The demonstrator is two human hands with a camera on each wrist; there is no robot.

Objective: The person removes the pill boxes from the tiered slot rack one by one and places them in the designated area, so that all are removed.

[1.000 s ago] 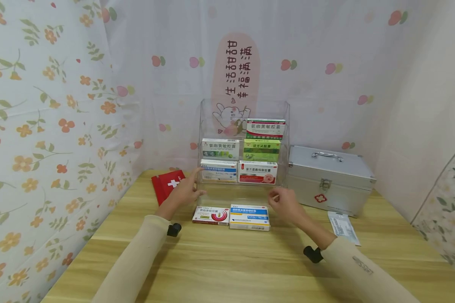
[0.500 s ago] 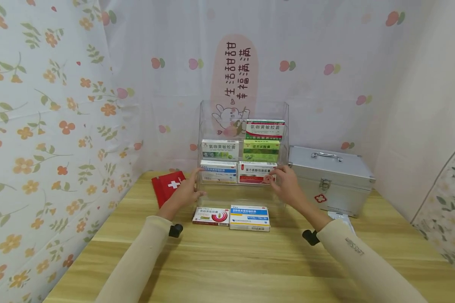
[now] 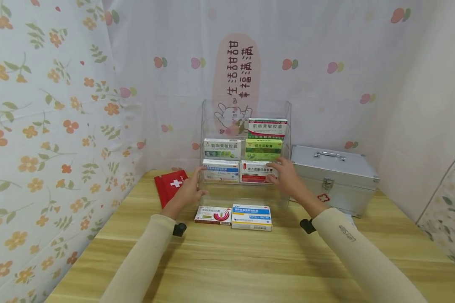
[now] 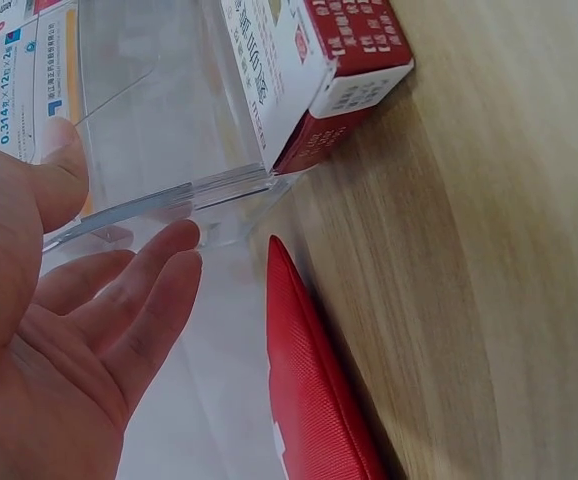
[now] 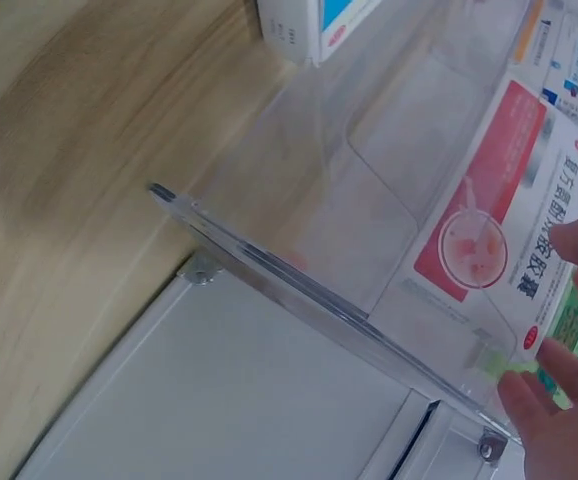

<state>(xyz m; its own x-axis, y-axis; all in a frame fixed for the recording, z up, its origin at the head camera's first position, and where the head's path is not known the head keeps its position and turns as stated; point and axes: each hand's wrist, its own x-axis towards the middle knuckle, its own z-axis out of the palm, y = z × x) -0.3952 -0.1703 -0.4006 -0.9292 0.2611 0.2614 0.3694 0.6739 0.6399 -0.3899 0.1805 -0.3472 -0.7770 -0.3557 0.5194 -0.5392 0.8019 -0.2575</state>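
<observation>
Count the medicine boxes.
7: one box top right in the clear rack, a pair one tier down, another pair lower, a third pair at its foot. Others may hide behind.

The clear rack (image 3: 227, 192) is made of transparent plastic with rising steps, and it stands upright on the wooden surface (image 3: 227, 261). In its lowest filled row, two boxes stand on their long edges, side by side. At the right is the red-and-white box (image 3: 252, 171), with dark Chinese letters above, a red band below and a round picture near its right end. The right hand (image 3: 287, 181) is at this end; whether it grips the box, I cannot tell. At the left is the blue-and-white box (image 3: 223, 172), with a blue stripe. The left hand (image 3: 187, 192) is beside it, at the side wall of the clear rack.
</observation>
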